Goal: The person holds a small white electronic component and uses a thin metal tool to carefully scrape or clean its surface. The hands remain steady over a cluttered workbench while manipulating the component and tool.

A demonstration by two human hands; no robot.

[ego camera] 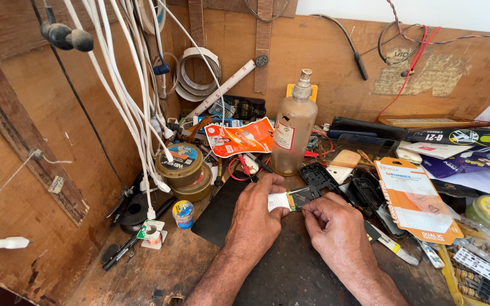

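Small circuit board [296, 199]: mid-tabletop, before the brown bottle [293, 127] | left hand [254, 218] and right hand [336, 226] both pinched on its ends | likely light, stiff, fragile; best gripped by edges.

Bench top [290, 272]: dark, matt, scuffed under my hands. Back wall [324, 51]: bare wood board, rough, stained, paper remnant peeling. Circuit board [299, 198] pinched between my left hand [256, 212] and my right hand [336, 226]: green, semi-gloss, white paper label at one end. Bottle [293, 127]: translucent plastic, dull, grimy, metal nozzle. Cables [126, 85]: white plastic sheath, smooth. Orange pouch [239, 137]: glossy plastic film. Round tins [180, 164]: metal, worn.
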